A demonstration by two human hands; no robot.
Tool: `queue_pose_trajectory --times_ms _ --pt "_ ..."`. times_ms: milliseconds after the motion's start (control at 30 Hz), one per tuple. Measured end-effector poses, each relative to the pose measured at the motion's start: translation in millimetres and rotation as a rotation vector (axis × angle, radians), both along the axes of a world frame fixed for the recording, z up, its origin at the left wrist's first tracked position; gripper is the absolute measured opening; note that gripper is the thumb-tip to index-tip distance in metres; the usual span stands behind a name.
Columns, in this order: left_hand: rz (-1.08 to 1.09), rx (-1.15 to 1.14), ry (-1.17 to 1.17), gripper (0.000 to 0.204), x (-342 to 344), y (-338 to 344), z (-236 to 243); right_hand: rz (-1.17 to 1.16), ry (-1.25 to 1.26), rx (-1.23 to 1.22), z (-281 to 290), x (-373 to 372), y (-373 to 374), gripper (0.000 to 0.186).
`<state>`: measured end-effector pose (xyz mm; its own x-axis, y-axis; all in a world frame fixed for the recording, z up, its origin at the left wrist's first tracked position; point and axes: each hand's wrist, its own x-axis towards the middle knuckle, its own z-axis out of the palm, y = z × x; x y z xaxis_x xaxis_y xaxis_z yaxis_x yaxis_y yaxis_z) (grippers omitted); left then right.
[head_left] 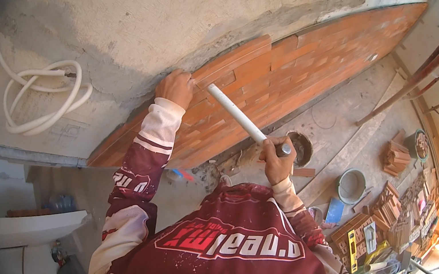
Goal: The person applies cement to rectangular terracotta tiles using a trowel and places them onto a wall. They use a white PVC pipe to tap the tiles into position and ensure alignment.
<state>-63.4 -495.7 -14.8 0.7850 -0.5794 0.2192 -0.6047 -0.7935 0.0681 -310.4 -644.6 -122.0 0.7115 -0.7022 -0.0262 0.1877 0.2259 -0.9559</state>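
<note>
My left hand is at the upper edge of the tiled wall, its fingers bent and closed against the end of a reddish-orange brick tile in the top course. Part of its grip is hidden. In my right hand is a white pipe-like rod with a grey rounded end by the fist. The rod slants up and left, its far end over the tiles near my left hand. Rows of brick tiles cover the lower wall, below rough, partly grey-smeared plaster.
A coiled white hose hangs at left. On the floor at right are a round bucket, a bowl of mortar, stacked tiles, a yellow spirit level and a trowel. Reddish poles stand farther off.
</note>
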Motion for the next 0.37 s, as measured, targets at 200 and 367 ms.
queue_pose_trajectory --times_ms 200,367 --pt "0.006 0.07 -0.001 0.019 -3 -7 5 0.014 0.032 -0.094 -15 17 2 0.012" --pt "0.013 0.061 -0.001 0.02 -5 -8 4 0.036 0.026 -0.035 -11 17 1 0.014"
